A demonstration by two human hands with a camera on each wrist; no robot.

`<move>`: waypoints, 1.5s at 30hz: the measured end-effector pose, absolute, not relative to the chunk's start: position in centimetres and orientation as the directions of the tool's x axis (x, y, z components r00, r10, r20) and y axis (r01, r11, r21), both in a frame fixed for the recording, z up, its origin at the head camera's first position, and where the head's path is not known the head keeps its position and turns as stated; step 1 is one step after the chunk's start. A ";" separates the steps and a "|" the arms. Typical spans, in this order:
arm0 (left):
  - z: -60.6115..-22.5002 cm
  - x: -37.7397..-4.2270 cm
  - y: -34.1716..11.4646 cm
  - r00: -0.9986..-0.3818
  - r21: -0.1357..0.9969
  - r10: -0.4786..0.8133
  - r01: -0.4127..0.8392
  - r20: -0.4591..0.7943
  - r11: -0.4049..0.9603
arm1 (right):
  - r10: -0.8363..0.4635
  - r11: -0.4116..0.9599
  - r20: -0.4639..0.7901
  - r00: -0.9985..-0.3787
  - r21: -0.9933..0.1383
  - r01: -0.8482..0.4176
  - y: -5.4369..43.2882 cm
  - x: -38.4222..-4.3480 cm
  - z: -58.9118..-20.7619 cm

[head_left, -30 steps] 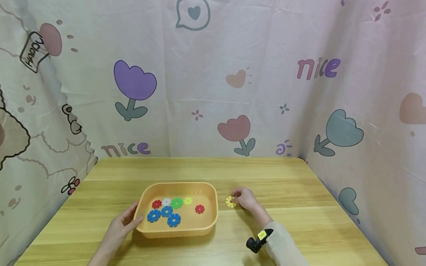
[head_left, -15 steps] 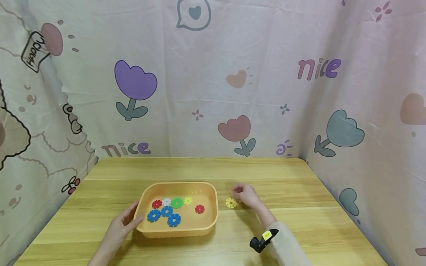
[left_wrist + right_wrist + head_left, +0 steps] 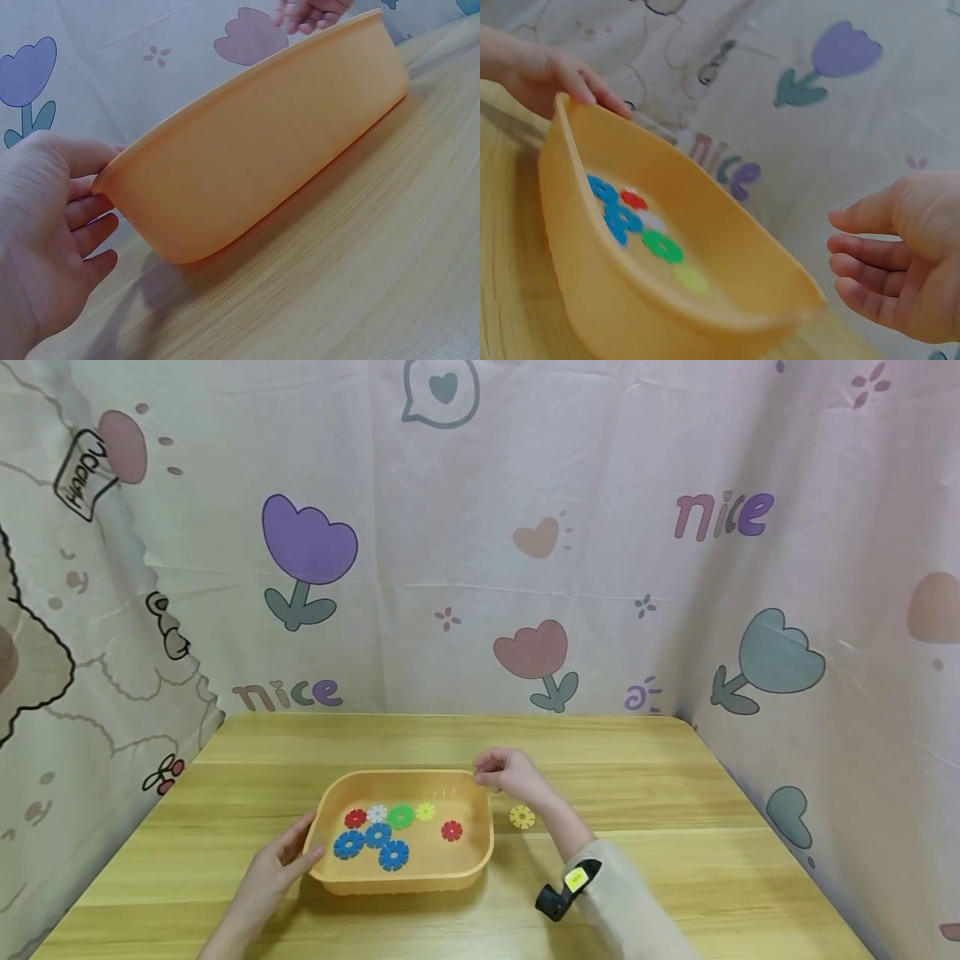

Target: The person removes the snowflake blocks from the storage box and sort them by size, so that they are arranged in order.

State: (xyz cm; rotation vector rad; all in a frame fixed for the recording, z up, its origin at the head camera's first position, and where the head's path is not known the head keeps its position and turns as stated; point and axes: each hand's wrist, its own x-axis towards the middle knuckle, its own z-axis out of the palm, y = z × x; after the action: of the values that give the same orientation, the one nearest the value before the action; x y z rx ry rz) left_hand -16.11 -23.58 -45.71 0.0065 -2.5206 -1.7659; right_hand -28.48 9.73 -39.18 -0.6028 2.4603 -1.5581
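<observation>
On the table stands an orange-yellow plastic basin [image 3: 442,858] with several notched snowflake discs inside: blue discs [image 3: 348,844], red ones, a white one, a green disc [image 3: 401,817] and a small yellow one. My left hand [image 3: 273,868] holds the basin's left end, thumb over the rim and fingers around the outside. At the basin's back right corner is my right hand [image 3: 513,774]; in the right wrist view its fingers [image 3: 870,251] are loosely bent, apart from the thumb, with nothing between them. A yellow snowflake disc [image 3: 522,817] lies on the table just right of the basin.
The wooden table [image 3: 660,793] reaches back to a patterned curtain [image 3: 450,568], which also hangs along both sides. A black wrist camera [image 3: 558,897] is strapped at the right sleeve [image 3: 622,902].
My right hand was at the yellow disc, came off it, and has moved left and back to the basin's corner. The yellow disc stays on the table. My left hand keeps its hold.
</observation>
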 end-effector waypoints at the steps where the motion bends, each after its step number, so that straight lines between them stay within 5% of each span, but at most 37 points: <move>1: -45.7 -16.1 -23.6 -0.998 0.938 -0.040 0.035 0.052 0.345 | -0.431 0.375 0.073 -0.899 -0.892 -0.252 9.2 -28.5 -39.0; 17: -45.7 -16.2 -23.3 -0.996 0.930 -0.049 0.052 0.075 0.364 | -0.531 0.416 -0.015 -0.847 -0.876 -0.246 1.3 -27.1 -41.7; 45: -45.8 -16.1 -23.4 -0.995 0.940 -0.052 0.063 0.086 0.335 | -0.492 0.629 -0.044 -0.869 -0.708 -0.320 -1.7 -27.4 -44.4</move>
State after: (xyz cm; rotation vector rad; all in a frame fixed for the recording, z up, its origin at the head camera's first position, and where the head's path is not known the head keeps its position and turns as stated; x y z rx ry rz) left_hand -16.09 -23.41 -45.79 -0.0110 -2.4835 -1.7562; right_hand -27.38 -1.69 -44.42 -0.6643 2.6193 -1.0706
